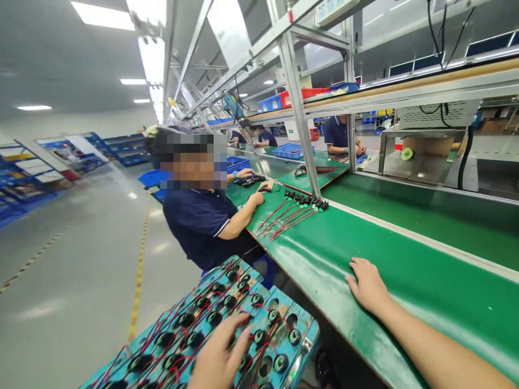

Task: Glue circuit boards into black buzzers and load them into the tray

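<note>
Left hand (219, 356), fingers parted, is over the blue tray's (310, 325) right side, where black components (281, 363) appear light, best gripped by their rigid bodies, not limp red wires (255, 359); right hand (371, 289), fingers slightly spread, rests on the worktop (430, 281).

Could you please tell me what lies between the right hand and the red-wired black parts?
The head view shows only green bench top between the right hand and the black parts.

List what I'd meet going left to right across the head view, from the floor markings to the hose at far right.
Dashed floor marking → solid yellow floor line → left hand → black parts with red wires → right hand → round yellow-green thing → thick black hose.
</note>
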### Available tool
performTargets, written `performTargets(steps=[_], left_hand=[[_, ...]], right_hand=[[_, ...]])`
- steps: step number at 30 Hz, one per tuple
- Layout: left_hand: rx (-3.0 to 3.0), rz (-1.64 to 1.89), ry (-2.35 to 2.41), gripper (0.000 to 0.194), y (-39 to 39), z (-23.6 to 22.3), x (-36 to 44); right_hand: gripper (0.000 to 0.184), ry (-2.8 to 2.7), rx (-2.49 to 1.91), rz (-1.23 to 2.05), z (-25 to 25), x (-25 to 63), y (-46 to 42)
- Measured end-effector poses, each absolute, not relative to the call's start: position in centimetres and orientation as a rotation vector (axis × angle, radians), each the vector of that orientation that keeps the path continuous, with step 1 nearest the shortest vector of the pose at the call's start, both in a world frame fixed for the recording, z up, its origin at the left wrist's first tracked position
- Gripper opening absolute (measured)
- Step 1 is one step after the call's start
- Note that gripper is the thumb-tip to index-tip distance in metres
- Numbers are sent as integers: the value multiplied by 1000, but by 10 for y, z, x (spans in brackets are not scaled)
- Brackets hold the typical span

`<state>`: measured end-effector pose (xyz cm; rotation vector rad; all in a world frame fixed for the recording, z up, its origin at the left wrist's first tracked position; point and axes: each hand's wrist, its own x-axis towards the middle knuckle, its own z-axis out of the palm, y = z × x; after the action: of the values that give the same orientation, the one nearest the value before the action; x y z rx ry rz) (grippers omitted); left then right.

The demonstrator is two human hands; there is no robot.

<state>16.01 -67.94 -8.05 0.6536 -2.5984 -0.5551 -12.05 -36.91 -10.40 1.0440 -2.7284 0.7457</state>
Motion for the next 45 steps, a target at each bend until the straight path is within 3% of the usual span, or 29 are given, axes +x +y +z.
performTargets(steps=[8,15,25,35,40,45], left_hand=[[490,-319,-2748,55,-636,-73,-188],[706,-155,-2655,49,-640,-90,-328],[771,-211,-2557,42,-646,-104,-355],[727,-723,-2576,46,-605,-93,-309],[676,-1215,-2433,40,-540,-77,-236],[794,-1847,-2074,34,-476,-49,-183]], right_hand=[[39,-2676,1032,874,-122,-119,-373],[39,-2562,1219,830,-173,-134,-378],[35,-2585,1272,724,-177,-136,-373],[34,-2560,1179,886,-157,-131,-374],[42,-2578,966,1221,-134,-129,-379],[56,-2374,676,2013,-99,-122,-366]])
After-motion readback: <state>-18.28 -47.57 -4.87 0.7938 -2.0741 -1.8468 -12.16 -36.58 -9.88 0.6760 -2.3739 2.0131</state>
